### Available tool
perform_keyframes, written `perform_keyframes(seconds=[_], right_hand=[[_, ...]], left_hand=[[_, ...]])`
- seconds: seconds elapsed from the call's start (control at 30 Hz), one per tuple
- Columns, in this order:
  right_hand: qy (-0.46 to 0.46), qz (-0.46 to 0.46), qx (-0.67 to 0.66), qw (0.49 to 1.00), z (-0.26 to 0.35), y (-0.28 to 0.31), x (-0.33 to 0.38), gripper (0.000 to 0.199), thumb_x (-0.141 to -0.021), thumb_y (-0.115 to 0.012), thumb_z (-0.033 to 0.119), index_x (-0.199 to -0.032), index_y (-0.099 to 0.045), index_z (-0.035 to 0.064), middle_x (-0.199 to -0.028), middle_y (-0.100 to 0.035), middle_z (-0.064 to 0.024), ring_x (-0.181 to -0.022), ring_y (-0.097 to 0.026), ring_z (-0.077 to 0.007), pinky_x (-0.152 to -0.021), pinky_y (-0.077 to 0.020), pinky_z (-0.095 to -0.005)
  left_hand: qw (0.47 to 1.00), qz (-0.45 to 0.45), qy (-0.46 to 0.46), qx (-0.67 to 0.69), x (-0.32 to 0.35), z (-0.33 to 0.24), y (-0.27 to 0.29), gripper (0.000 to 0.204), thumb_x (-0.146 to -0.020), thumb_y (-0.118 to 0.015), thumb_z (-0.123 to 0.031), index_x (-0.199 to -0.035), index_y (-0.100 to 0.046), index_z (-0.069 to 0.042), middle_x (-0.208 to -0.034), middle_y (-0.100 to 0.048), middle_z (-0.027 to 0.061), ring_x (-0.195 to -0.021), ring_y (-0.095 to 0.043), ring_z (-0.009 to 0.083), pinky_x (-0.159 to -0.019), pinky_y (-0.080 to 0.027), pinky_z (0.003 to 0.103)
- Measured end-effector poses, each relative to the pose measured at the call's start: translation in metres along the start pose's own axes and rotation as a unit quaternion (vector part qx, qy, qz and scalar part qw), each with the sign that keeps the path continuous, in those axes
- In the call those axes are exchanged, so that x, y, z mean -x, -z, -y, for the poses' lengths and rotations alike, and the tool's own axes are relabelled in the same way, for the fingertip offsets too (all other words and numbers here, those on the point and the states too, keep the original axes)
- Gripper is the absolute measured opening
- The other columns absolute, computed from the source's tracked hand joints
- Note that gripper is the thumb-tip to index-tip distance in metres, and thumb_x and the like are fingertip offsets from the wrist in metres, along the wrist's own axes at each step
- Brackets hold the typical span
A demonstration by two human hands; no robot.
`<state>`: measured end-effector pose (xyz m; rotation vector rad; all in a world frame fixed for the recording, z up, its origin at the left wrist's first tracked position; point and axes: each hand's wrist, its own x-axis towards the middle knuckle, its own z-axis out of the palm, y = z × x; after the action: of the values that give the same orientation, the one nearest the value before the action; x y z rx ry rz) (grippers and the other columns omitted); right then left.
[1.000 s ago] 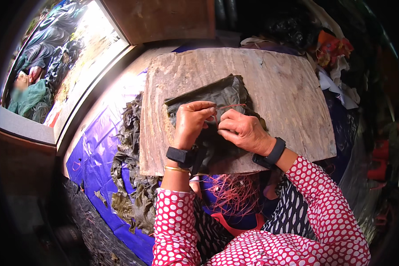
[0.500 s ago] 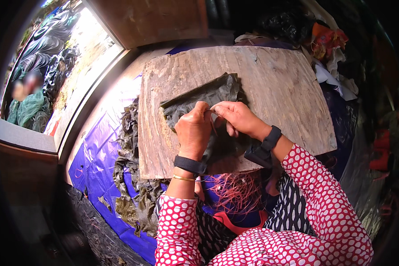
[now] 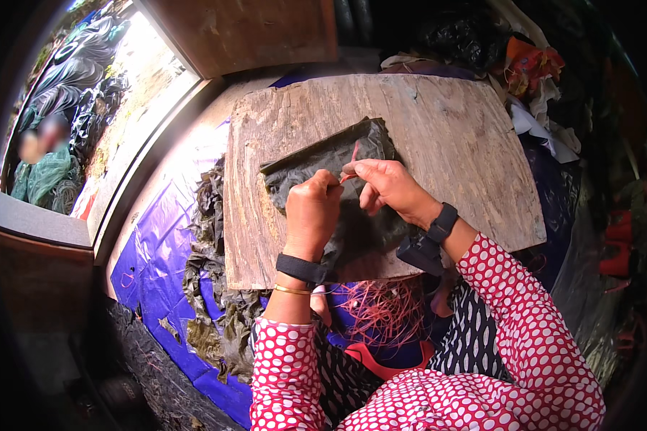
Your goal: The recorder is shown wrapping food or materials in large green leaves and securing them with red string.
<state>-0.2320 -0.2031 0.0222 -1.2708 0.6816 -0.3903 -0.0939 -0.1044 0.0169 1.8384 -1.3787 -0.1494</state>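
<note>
A flat, folded bundle of dark green-black leafy sheets (image 3: 374, 144), perhaps seaweed, lies on a worn wooden board (image 3: 467, 151). Over its middle my two hands meet, pinching a thin pink string (image 3: 355, 150) between them. My left hand (image 3: 313, 215) is closed with its knuckles up, the string at its thumb and forefinger. Thumb and forefinger of my right hand (image 3: 397, 190) grip the string too, with a short end standing up past them; its other fingers curl loosely. Whether the string passes round the bundle is hidden by my hands.
Many pink strings (image 3: 384, 309) are heaped between my knees, by a red curved edge (image 3: 366, 357). Crumpled dark leaves (image 3: 230, 327) lie on blue plastic sheeting (image 3: 158, 266) left of the board. A wooden panel (image 3: 244, 36) stands behind; rags and bags (image 3: 532, 68) lie far right.
My left hand has shifted slightly down and left, and my right hand slightly right. A pink string end now stands up above my right fingertips.
</note>
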Motion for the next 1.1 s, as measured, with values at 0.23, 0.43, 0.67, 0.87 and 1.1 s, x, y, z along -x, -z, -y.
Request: perform_keyframes(seconds=[0.23,0.43,0.67,0.87,1.1], right_hand=[[0.064,-0.017,0.182,0.981,-0.014,0.001,-0.005,0.037,-0.096,-0.044,0.025,-0.117,-0.057,-0.0023,-0.092,-0.063,-0.0064,-0.055,-0.061,-0.0108,-0.044,-0.0482,-0.0243],[0.042,0.016,0.183,0.982,-0.007,-0.004,0.001,0.038,-0.096,-0.041,0.027,-0.117,-0.057,-0.0012,-0.098,-0.061,-0.01,-0.059,-0.062,-0.0119,-0.043,-0.0479,-0.0238],[-0.005,0.055,0.193,0.98,0.003,-0.001,0.002,0.037,-0.093,-0.04,0.018,-0.122,-0.052,-0.0004,-0.1,-0.061,-0.0076,-0.06,-0.06,-0.0105,-0.044,-0.0468,-0.0218],[0.007,0.041,0.167,0.985,0.007,0.0,0.003,0.041,-0.087,-0.038,0.015,-0.121,-0.053,-0.0018,-0.105,-0.06,-0.0113,-0.061,-0.063,-0.0156,-0.042,-0.0489,-0.0247],[0.011,0.006,0.12,0.993,0.009,0.0,0.003,0.043,-0.087,-0.038,0.011,-0.126,-0.05,-0.0038,-0.107,-0.061,-0.0146,-0.059,-0.063,-0.0153,-0.044,-0.0514,-0.0256]], left_hand=[[0.996,0.0,-0.013,0.083,-0.002,0.007,0.001,0.006,-0.079,-0.06,0.001,-0.083,-0.061,-0.004,-0.076,-0.064,0.0155,-0.067,-0.063,0.0318,-0.059,-0.049,0.036],[0.962,0.003,0.048,0.269,-0.004,-0.005,0.0,0.008,-0.081,-0.06,0.004,-0.085,-0.061,-0.002,-0.078,-0.066,0.0085,-0.071,-0.065,0.0149,-0.062,-0.05,0.026],[0.91,0.06,0.127,0.391,-0.005,-0.003,-0.001,0.003,-0.085,-0.06,0.0,-0.088,-0.061,-0.001,-0.086,-0.067,0.0054,-0.075,-0.062,0.009,-0.064,-0.05,0.023],[0.9,0.094,0.135,0.403,-0.005,-0.004,0.0,0.005,-0.086,-0.06,0.0,-0.09,-0.061,-0.003,-0.083,-0.066,0.0031,-0.075,-0.062,0.0089,-0.065,-0.05,0.023],[0.954,0.087,0.09,0.272,-0.003,0.005,-0.003,0.013,-0.082,-0.062,-0.001,-0.094,-0.063,-0.005,-0.084,-0.066,-0.0006,-0.071,-0.057,0.0045,-0.058,-0.045,0.02]])
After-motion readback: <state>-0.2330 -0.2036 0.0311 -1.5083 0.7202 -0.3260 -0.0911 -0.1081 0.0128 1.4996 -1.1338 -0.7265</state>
